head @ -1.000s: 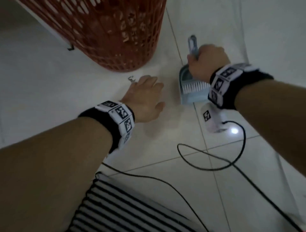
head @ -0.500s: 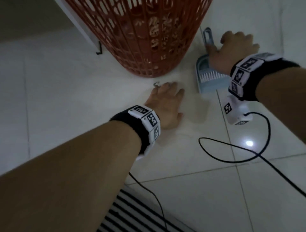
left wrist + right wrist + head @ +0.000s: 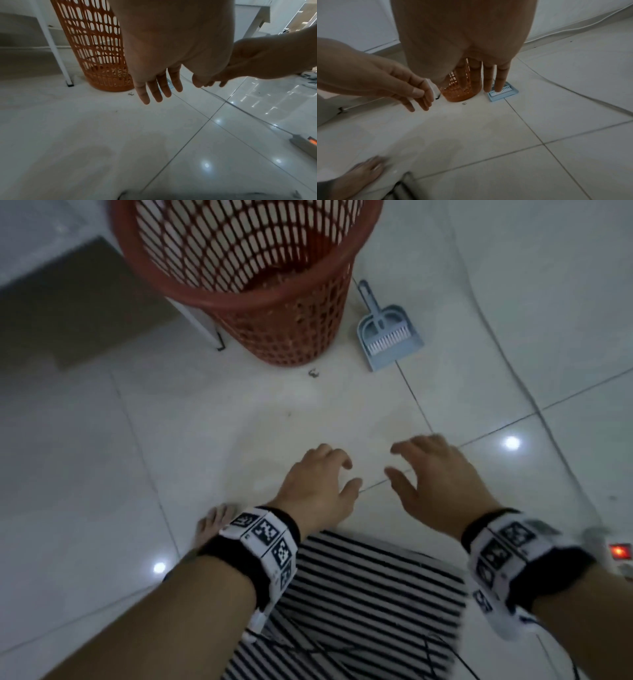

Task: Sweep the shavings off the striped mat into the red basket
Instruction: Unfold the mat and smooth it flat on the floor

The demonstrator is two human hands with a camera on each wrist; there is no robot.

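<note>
Now both hands, the left hand [image 3: 317, 487] and right hand [image 3: 435, 484], are held empty with fingers loosely spread above the floor [image 3: 171, 440], just beyond the far edge of the striped mat [image 3: 370, 587]. Further off, the red basket [image 3: 274, 302] is stood upright, with a dustpan [image 3: 390, 337] laid just beside it and one shaving [image 3: 313, 373] left at its foot.

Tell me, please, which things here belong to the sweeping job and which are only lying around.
For the job:
striped mat
red basket
blue dustpan with the brush lying in it
stray shaving on the floor beside the basket

Just lying about:
power strip with a lit red switch
black cable across the mat
white cord
</note>
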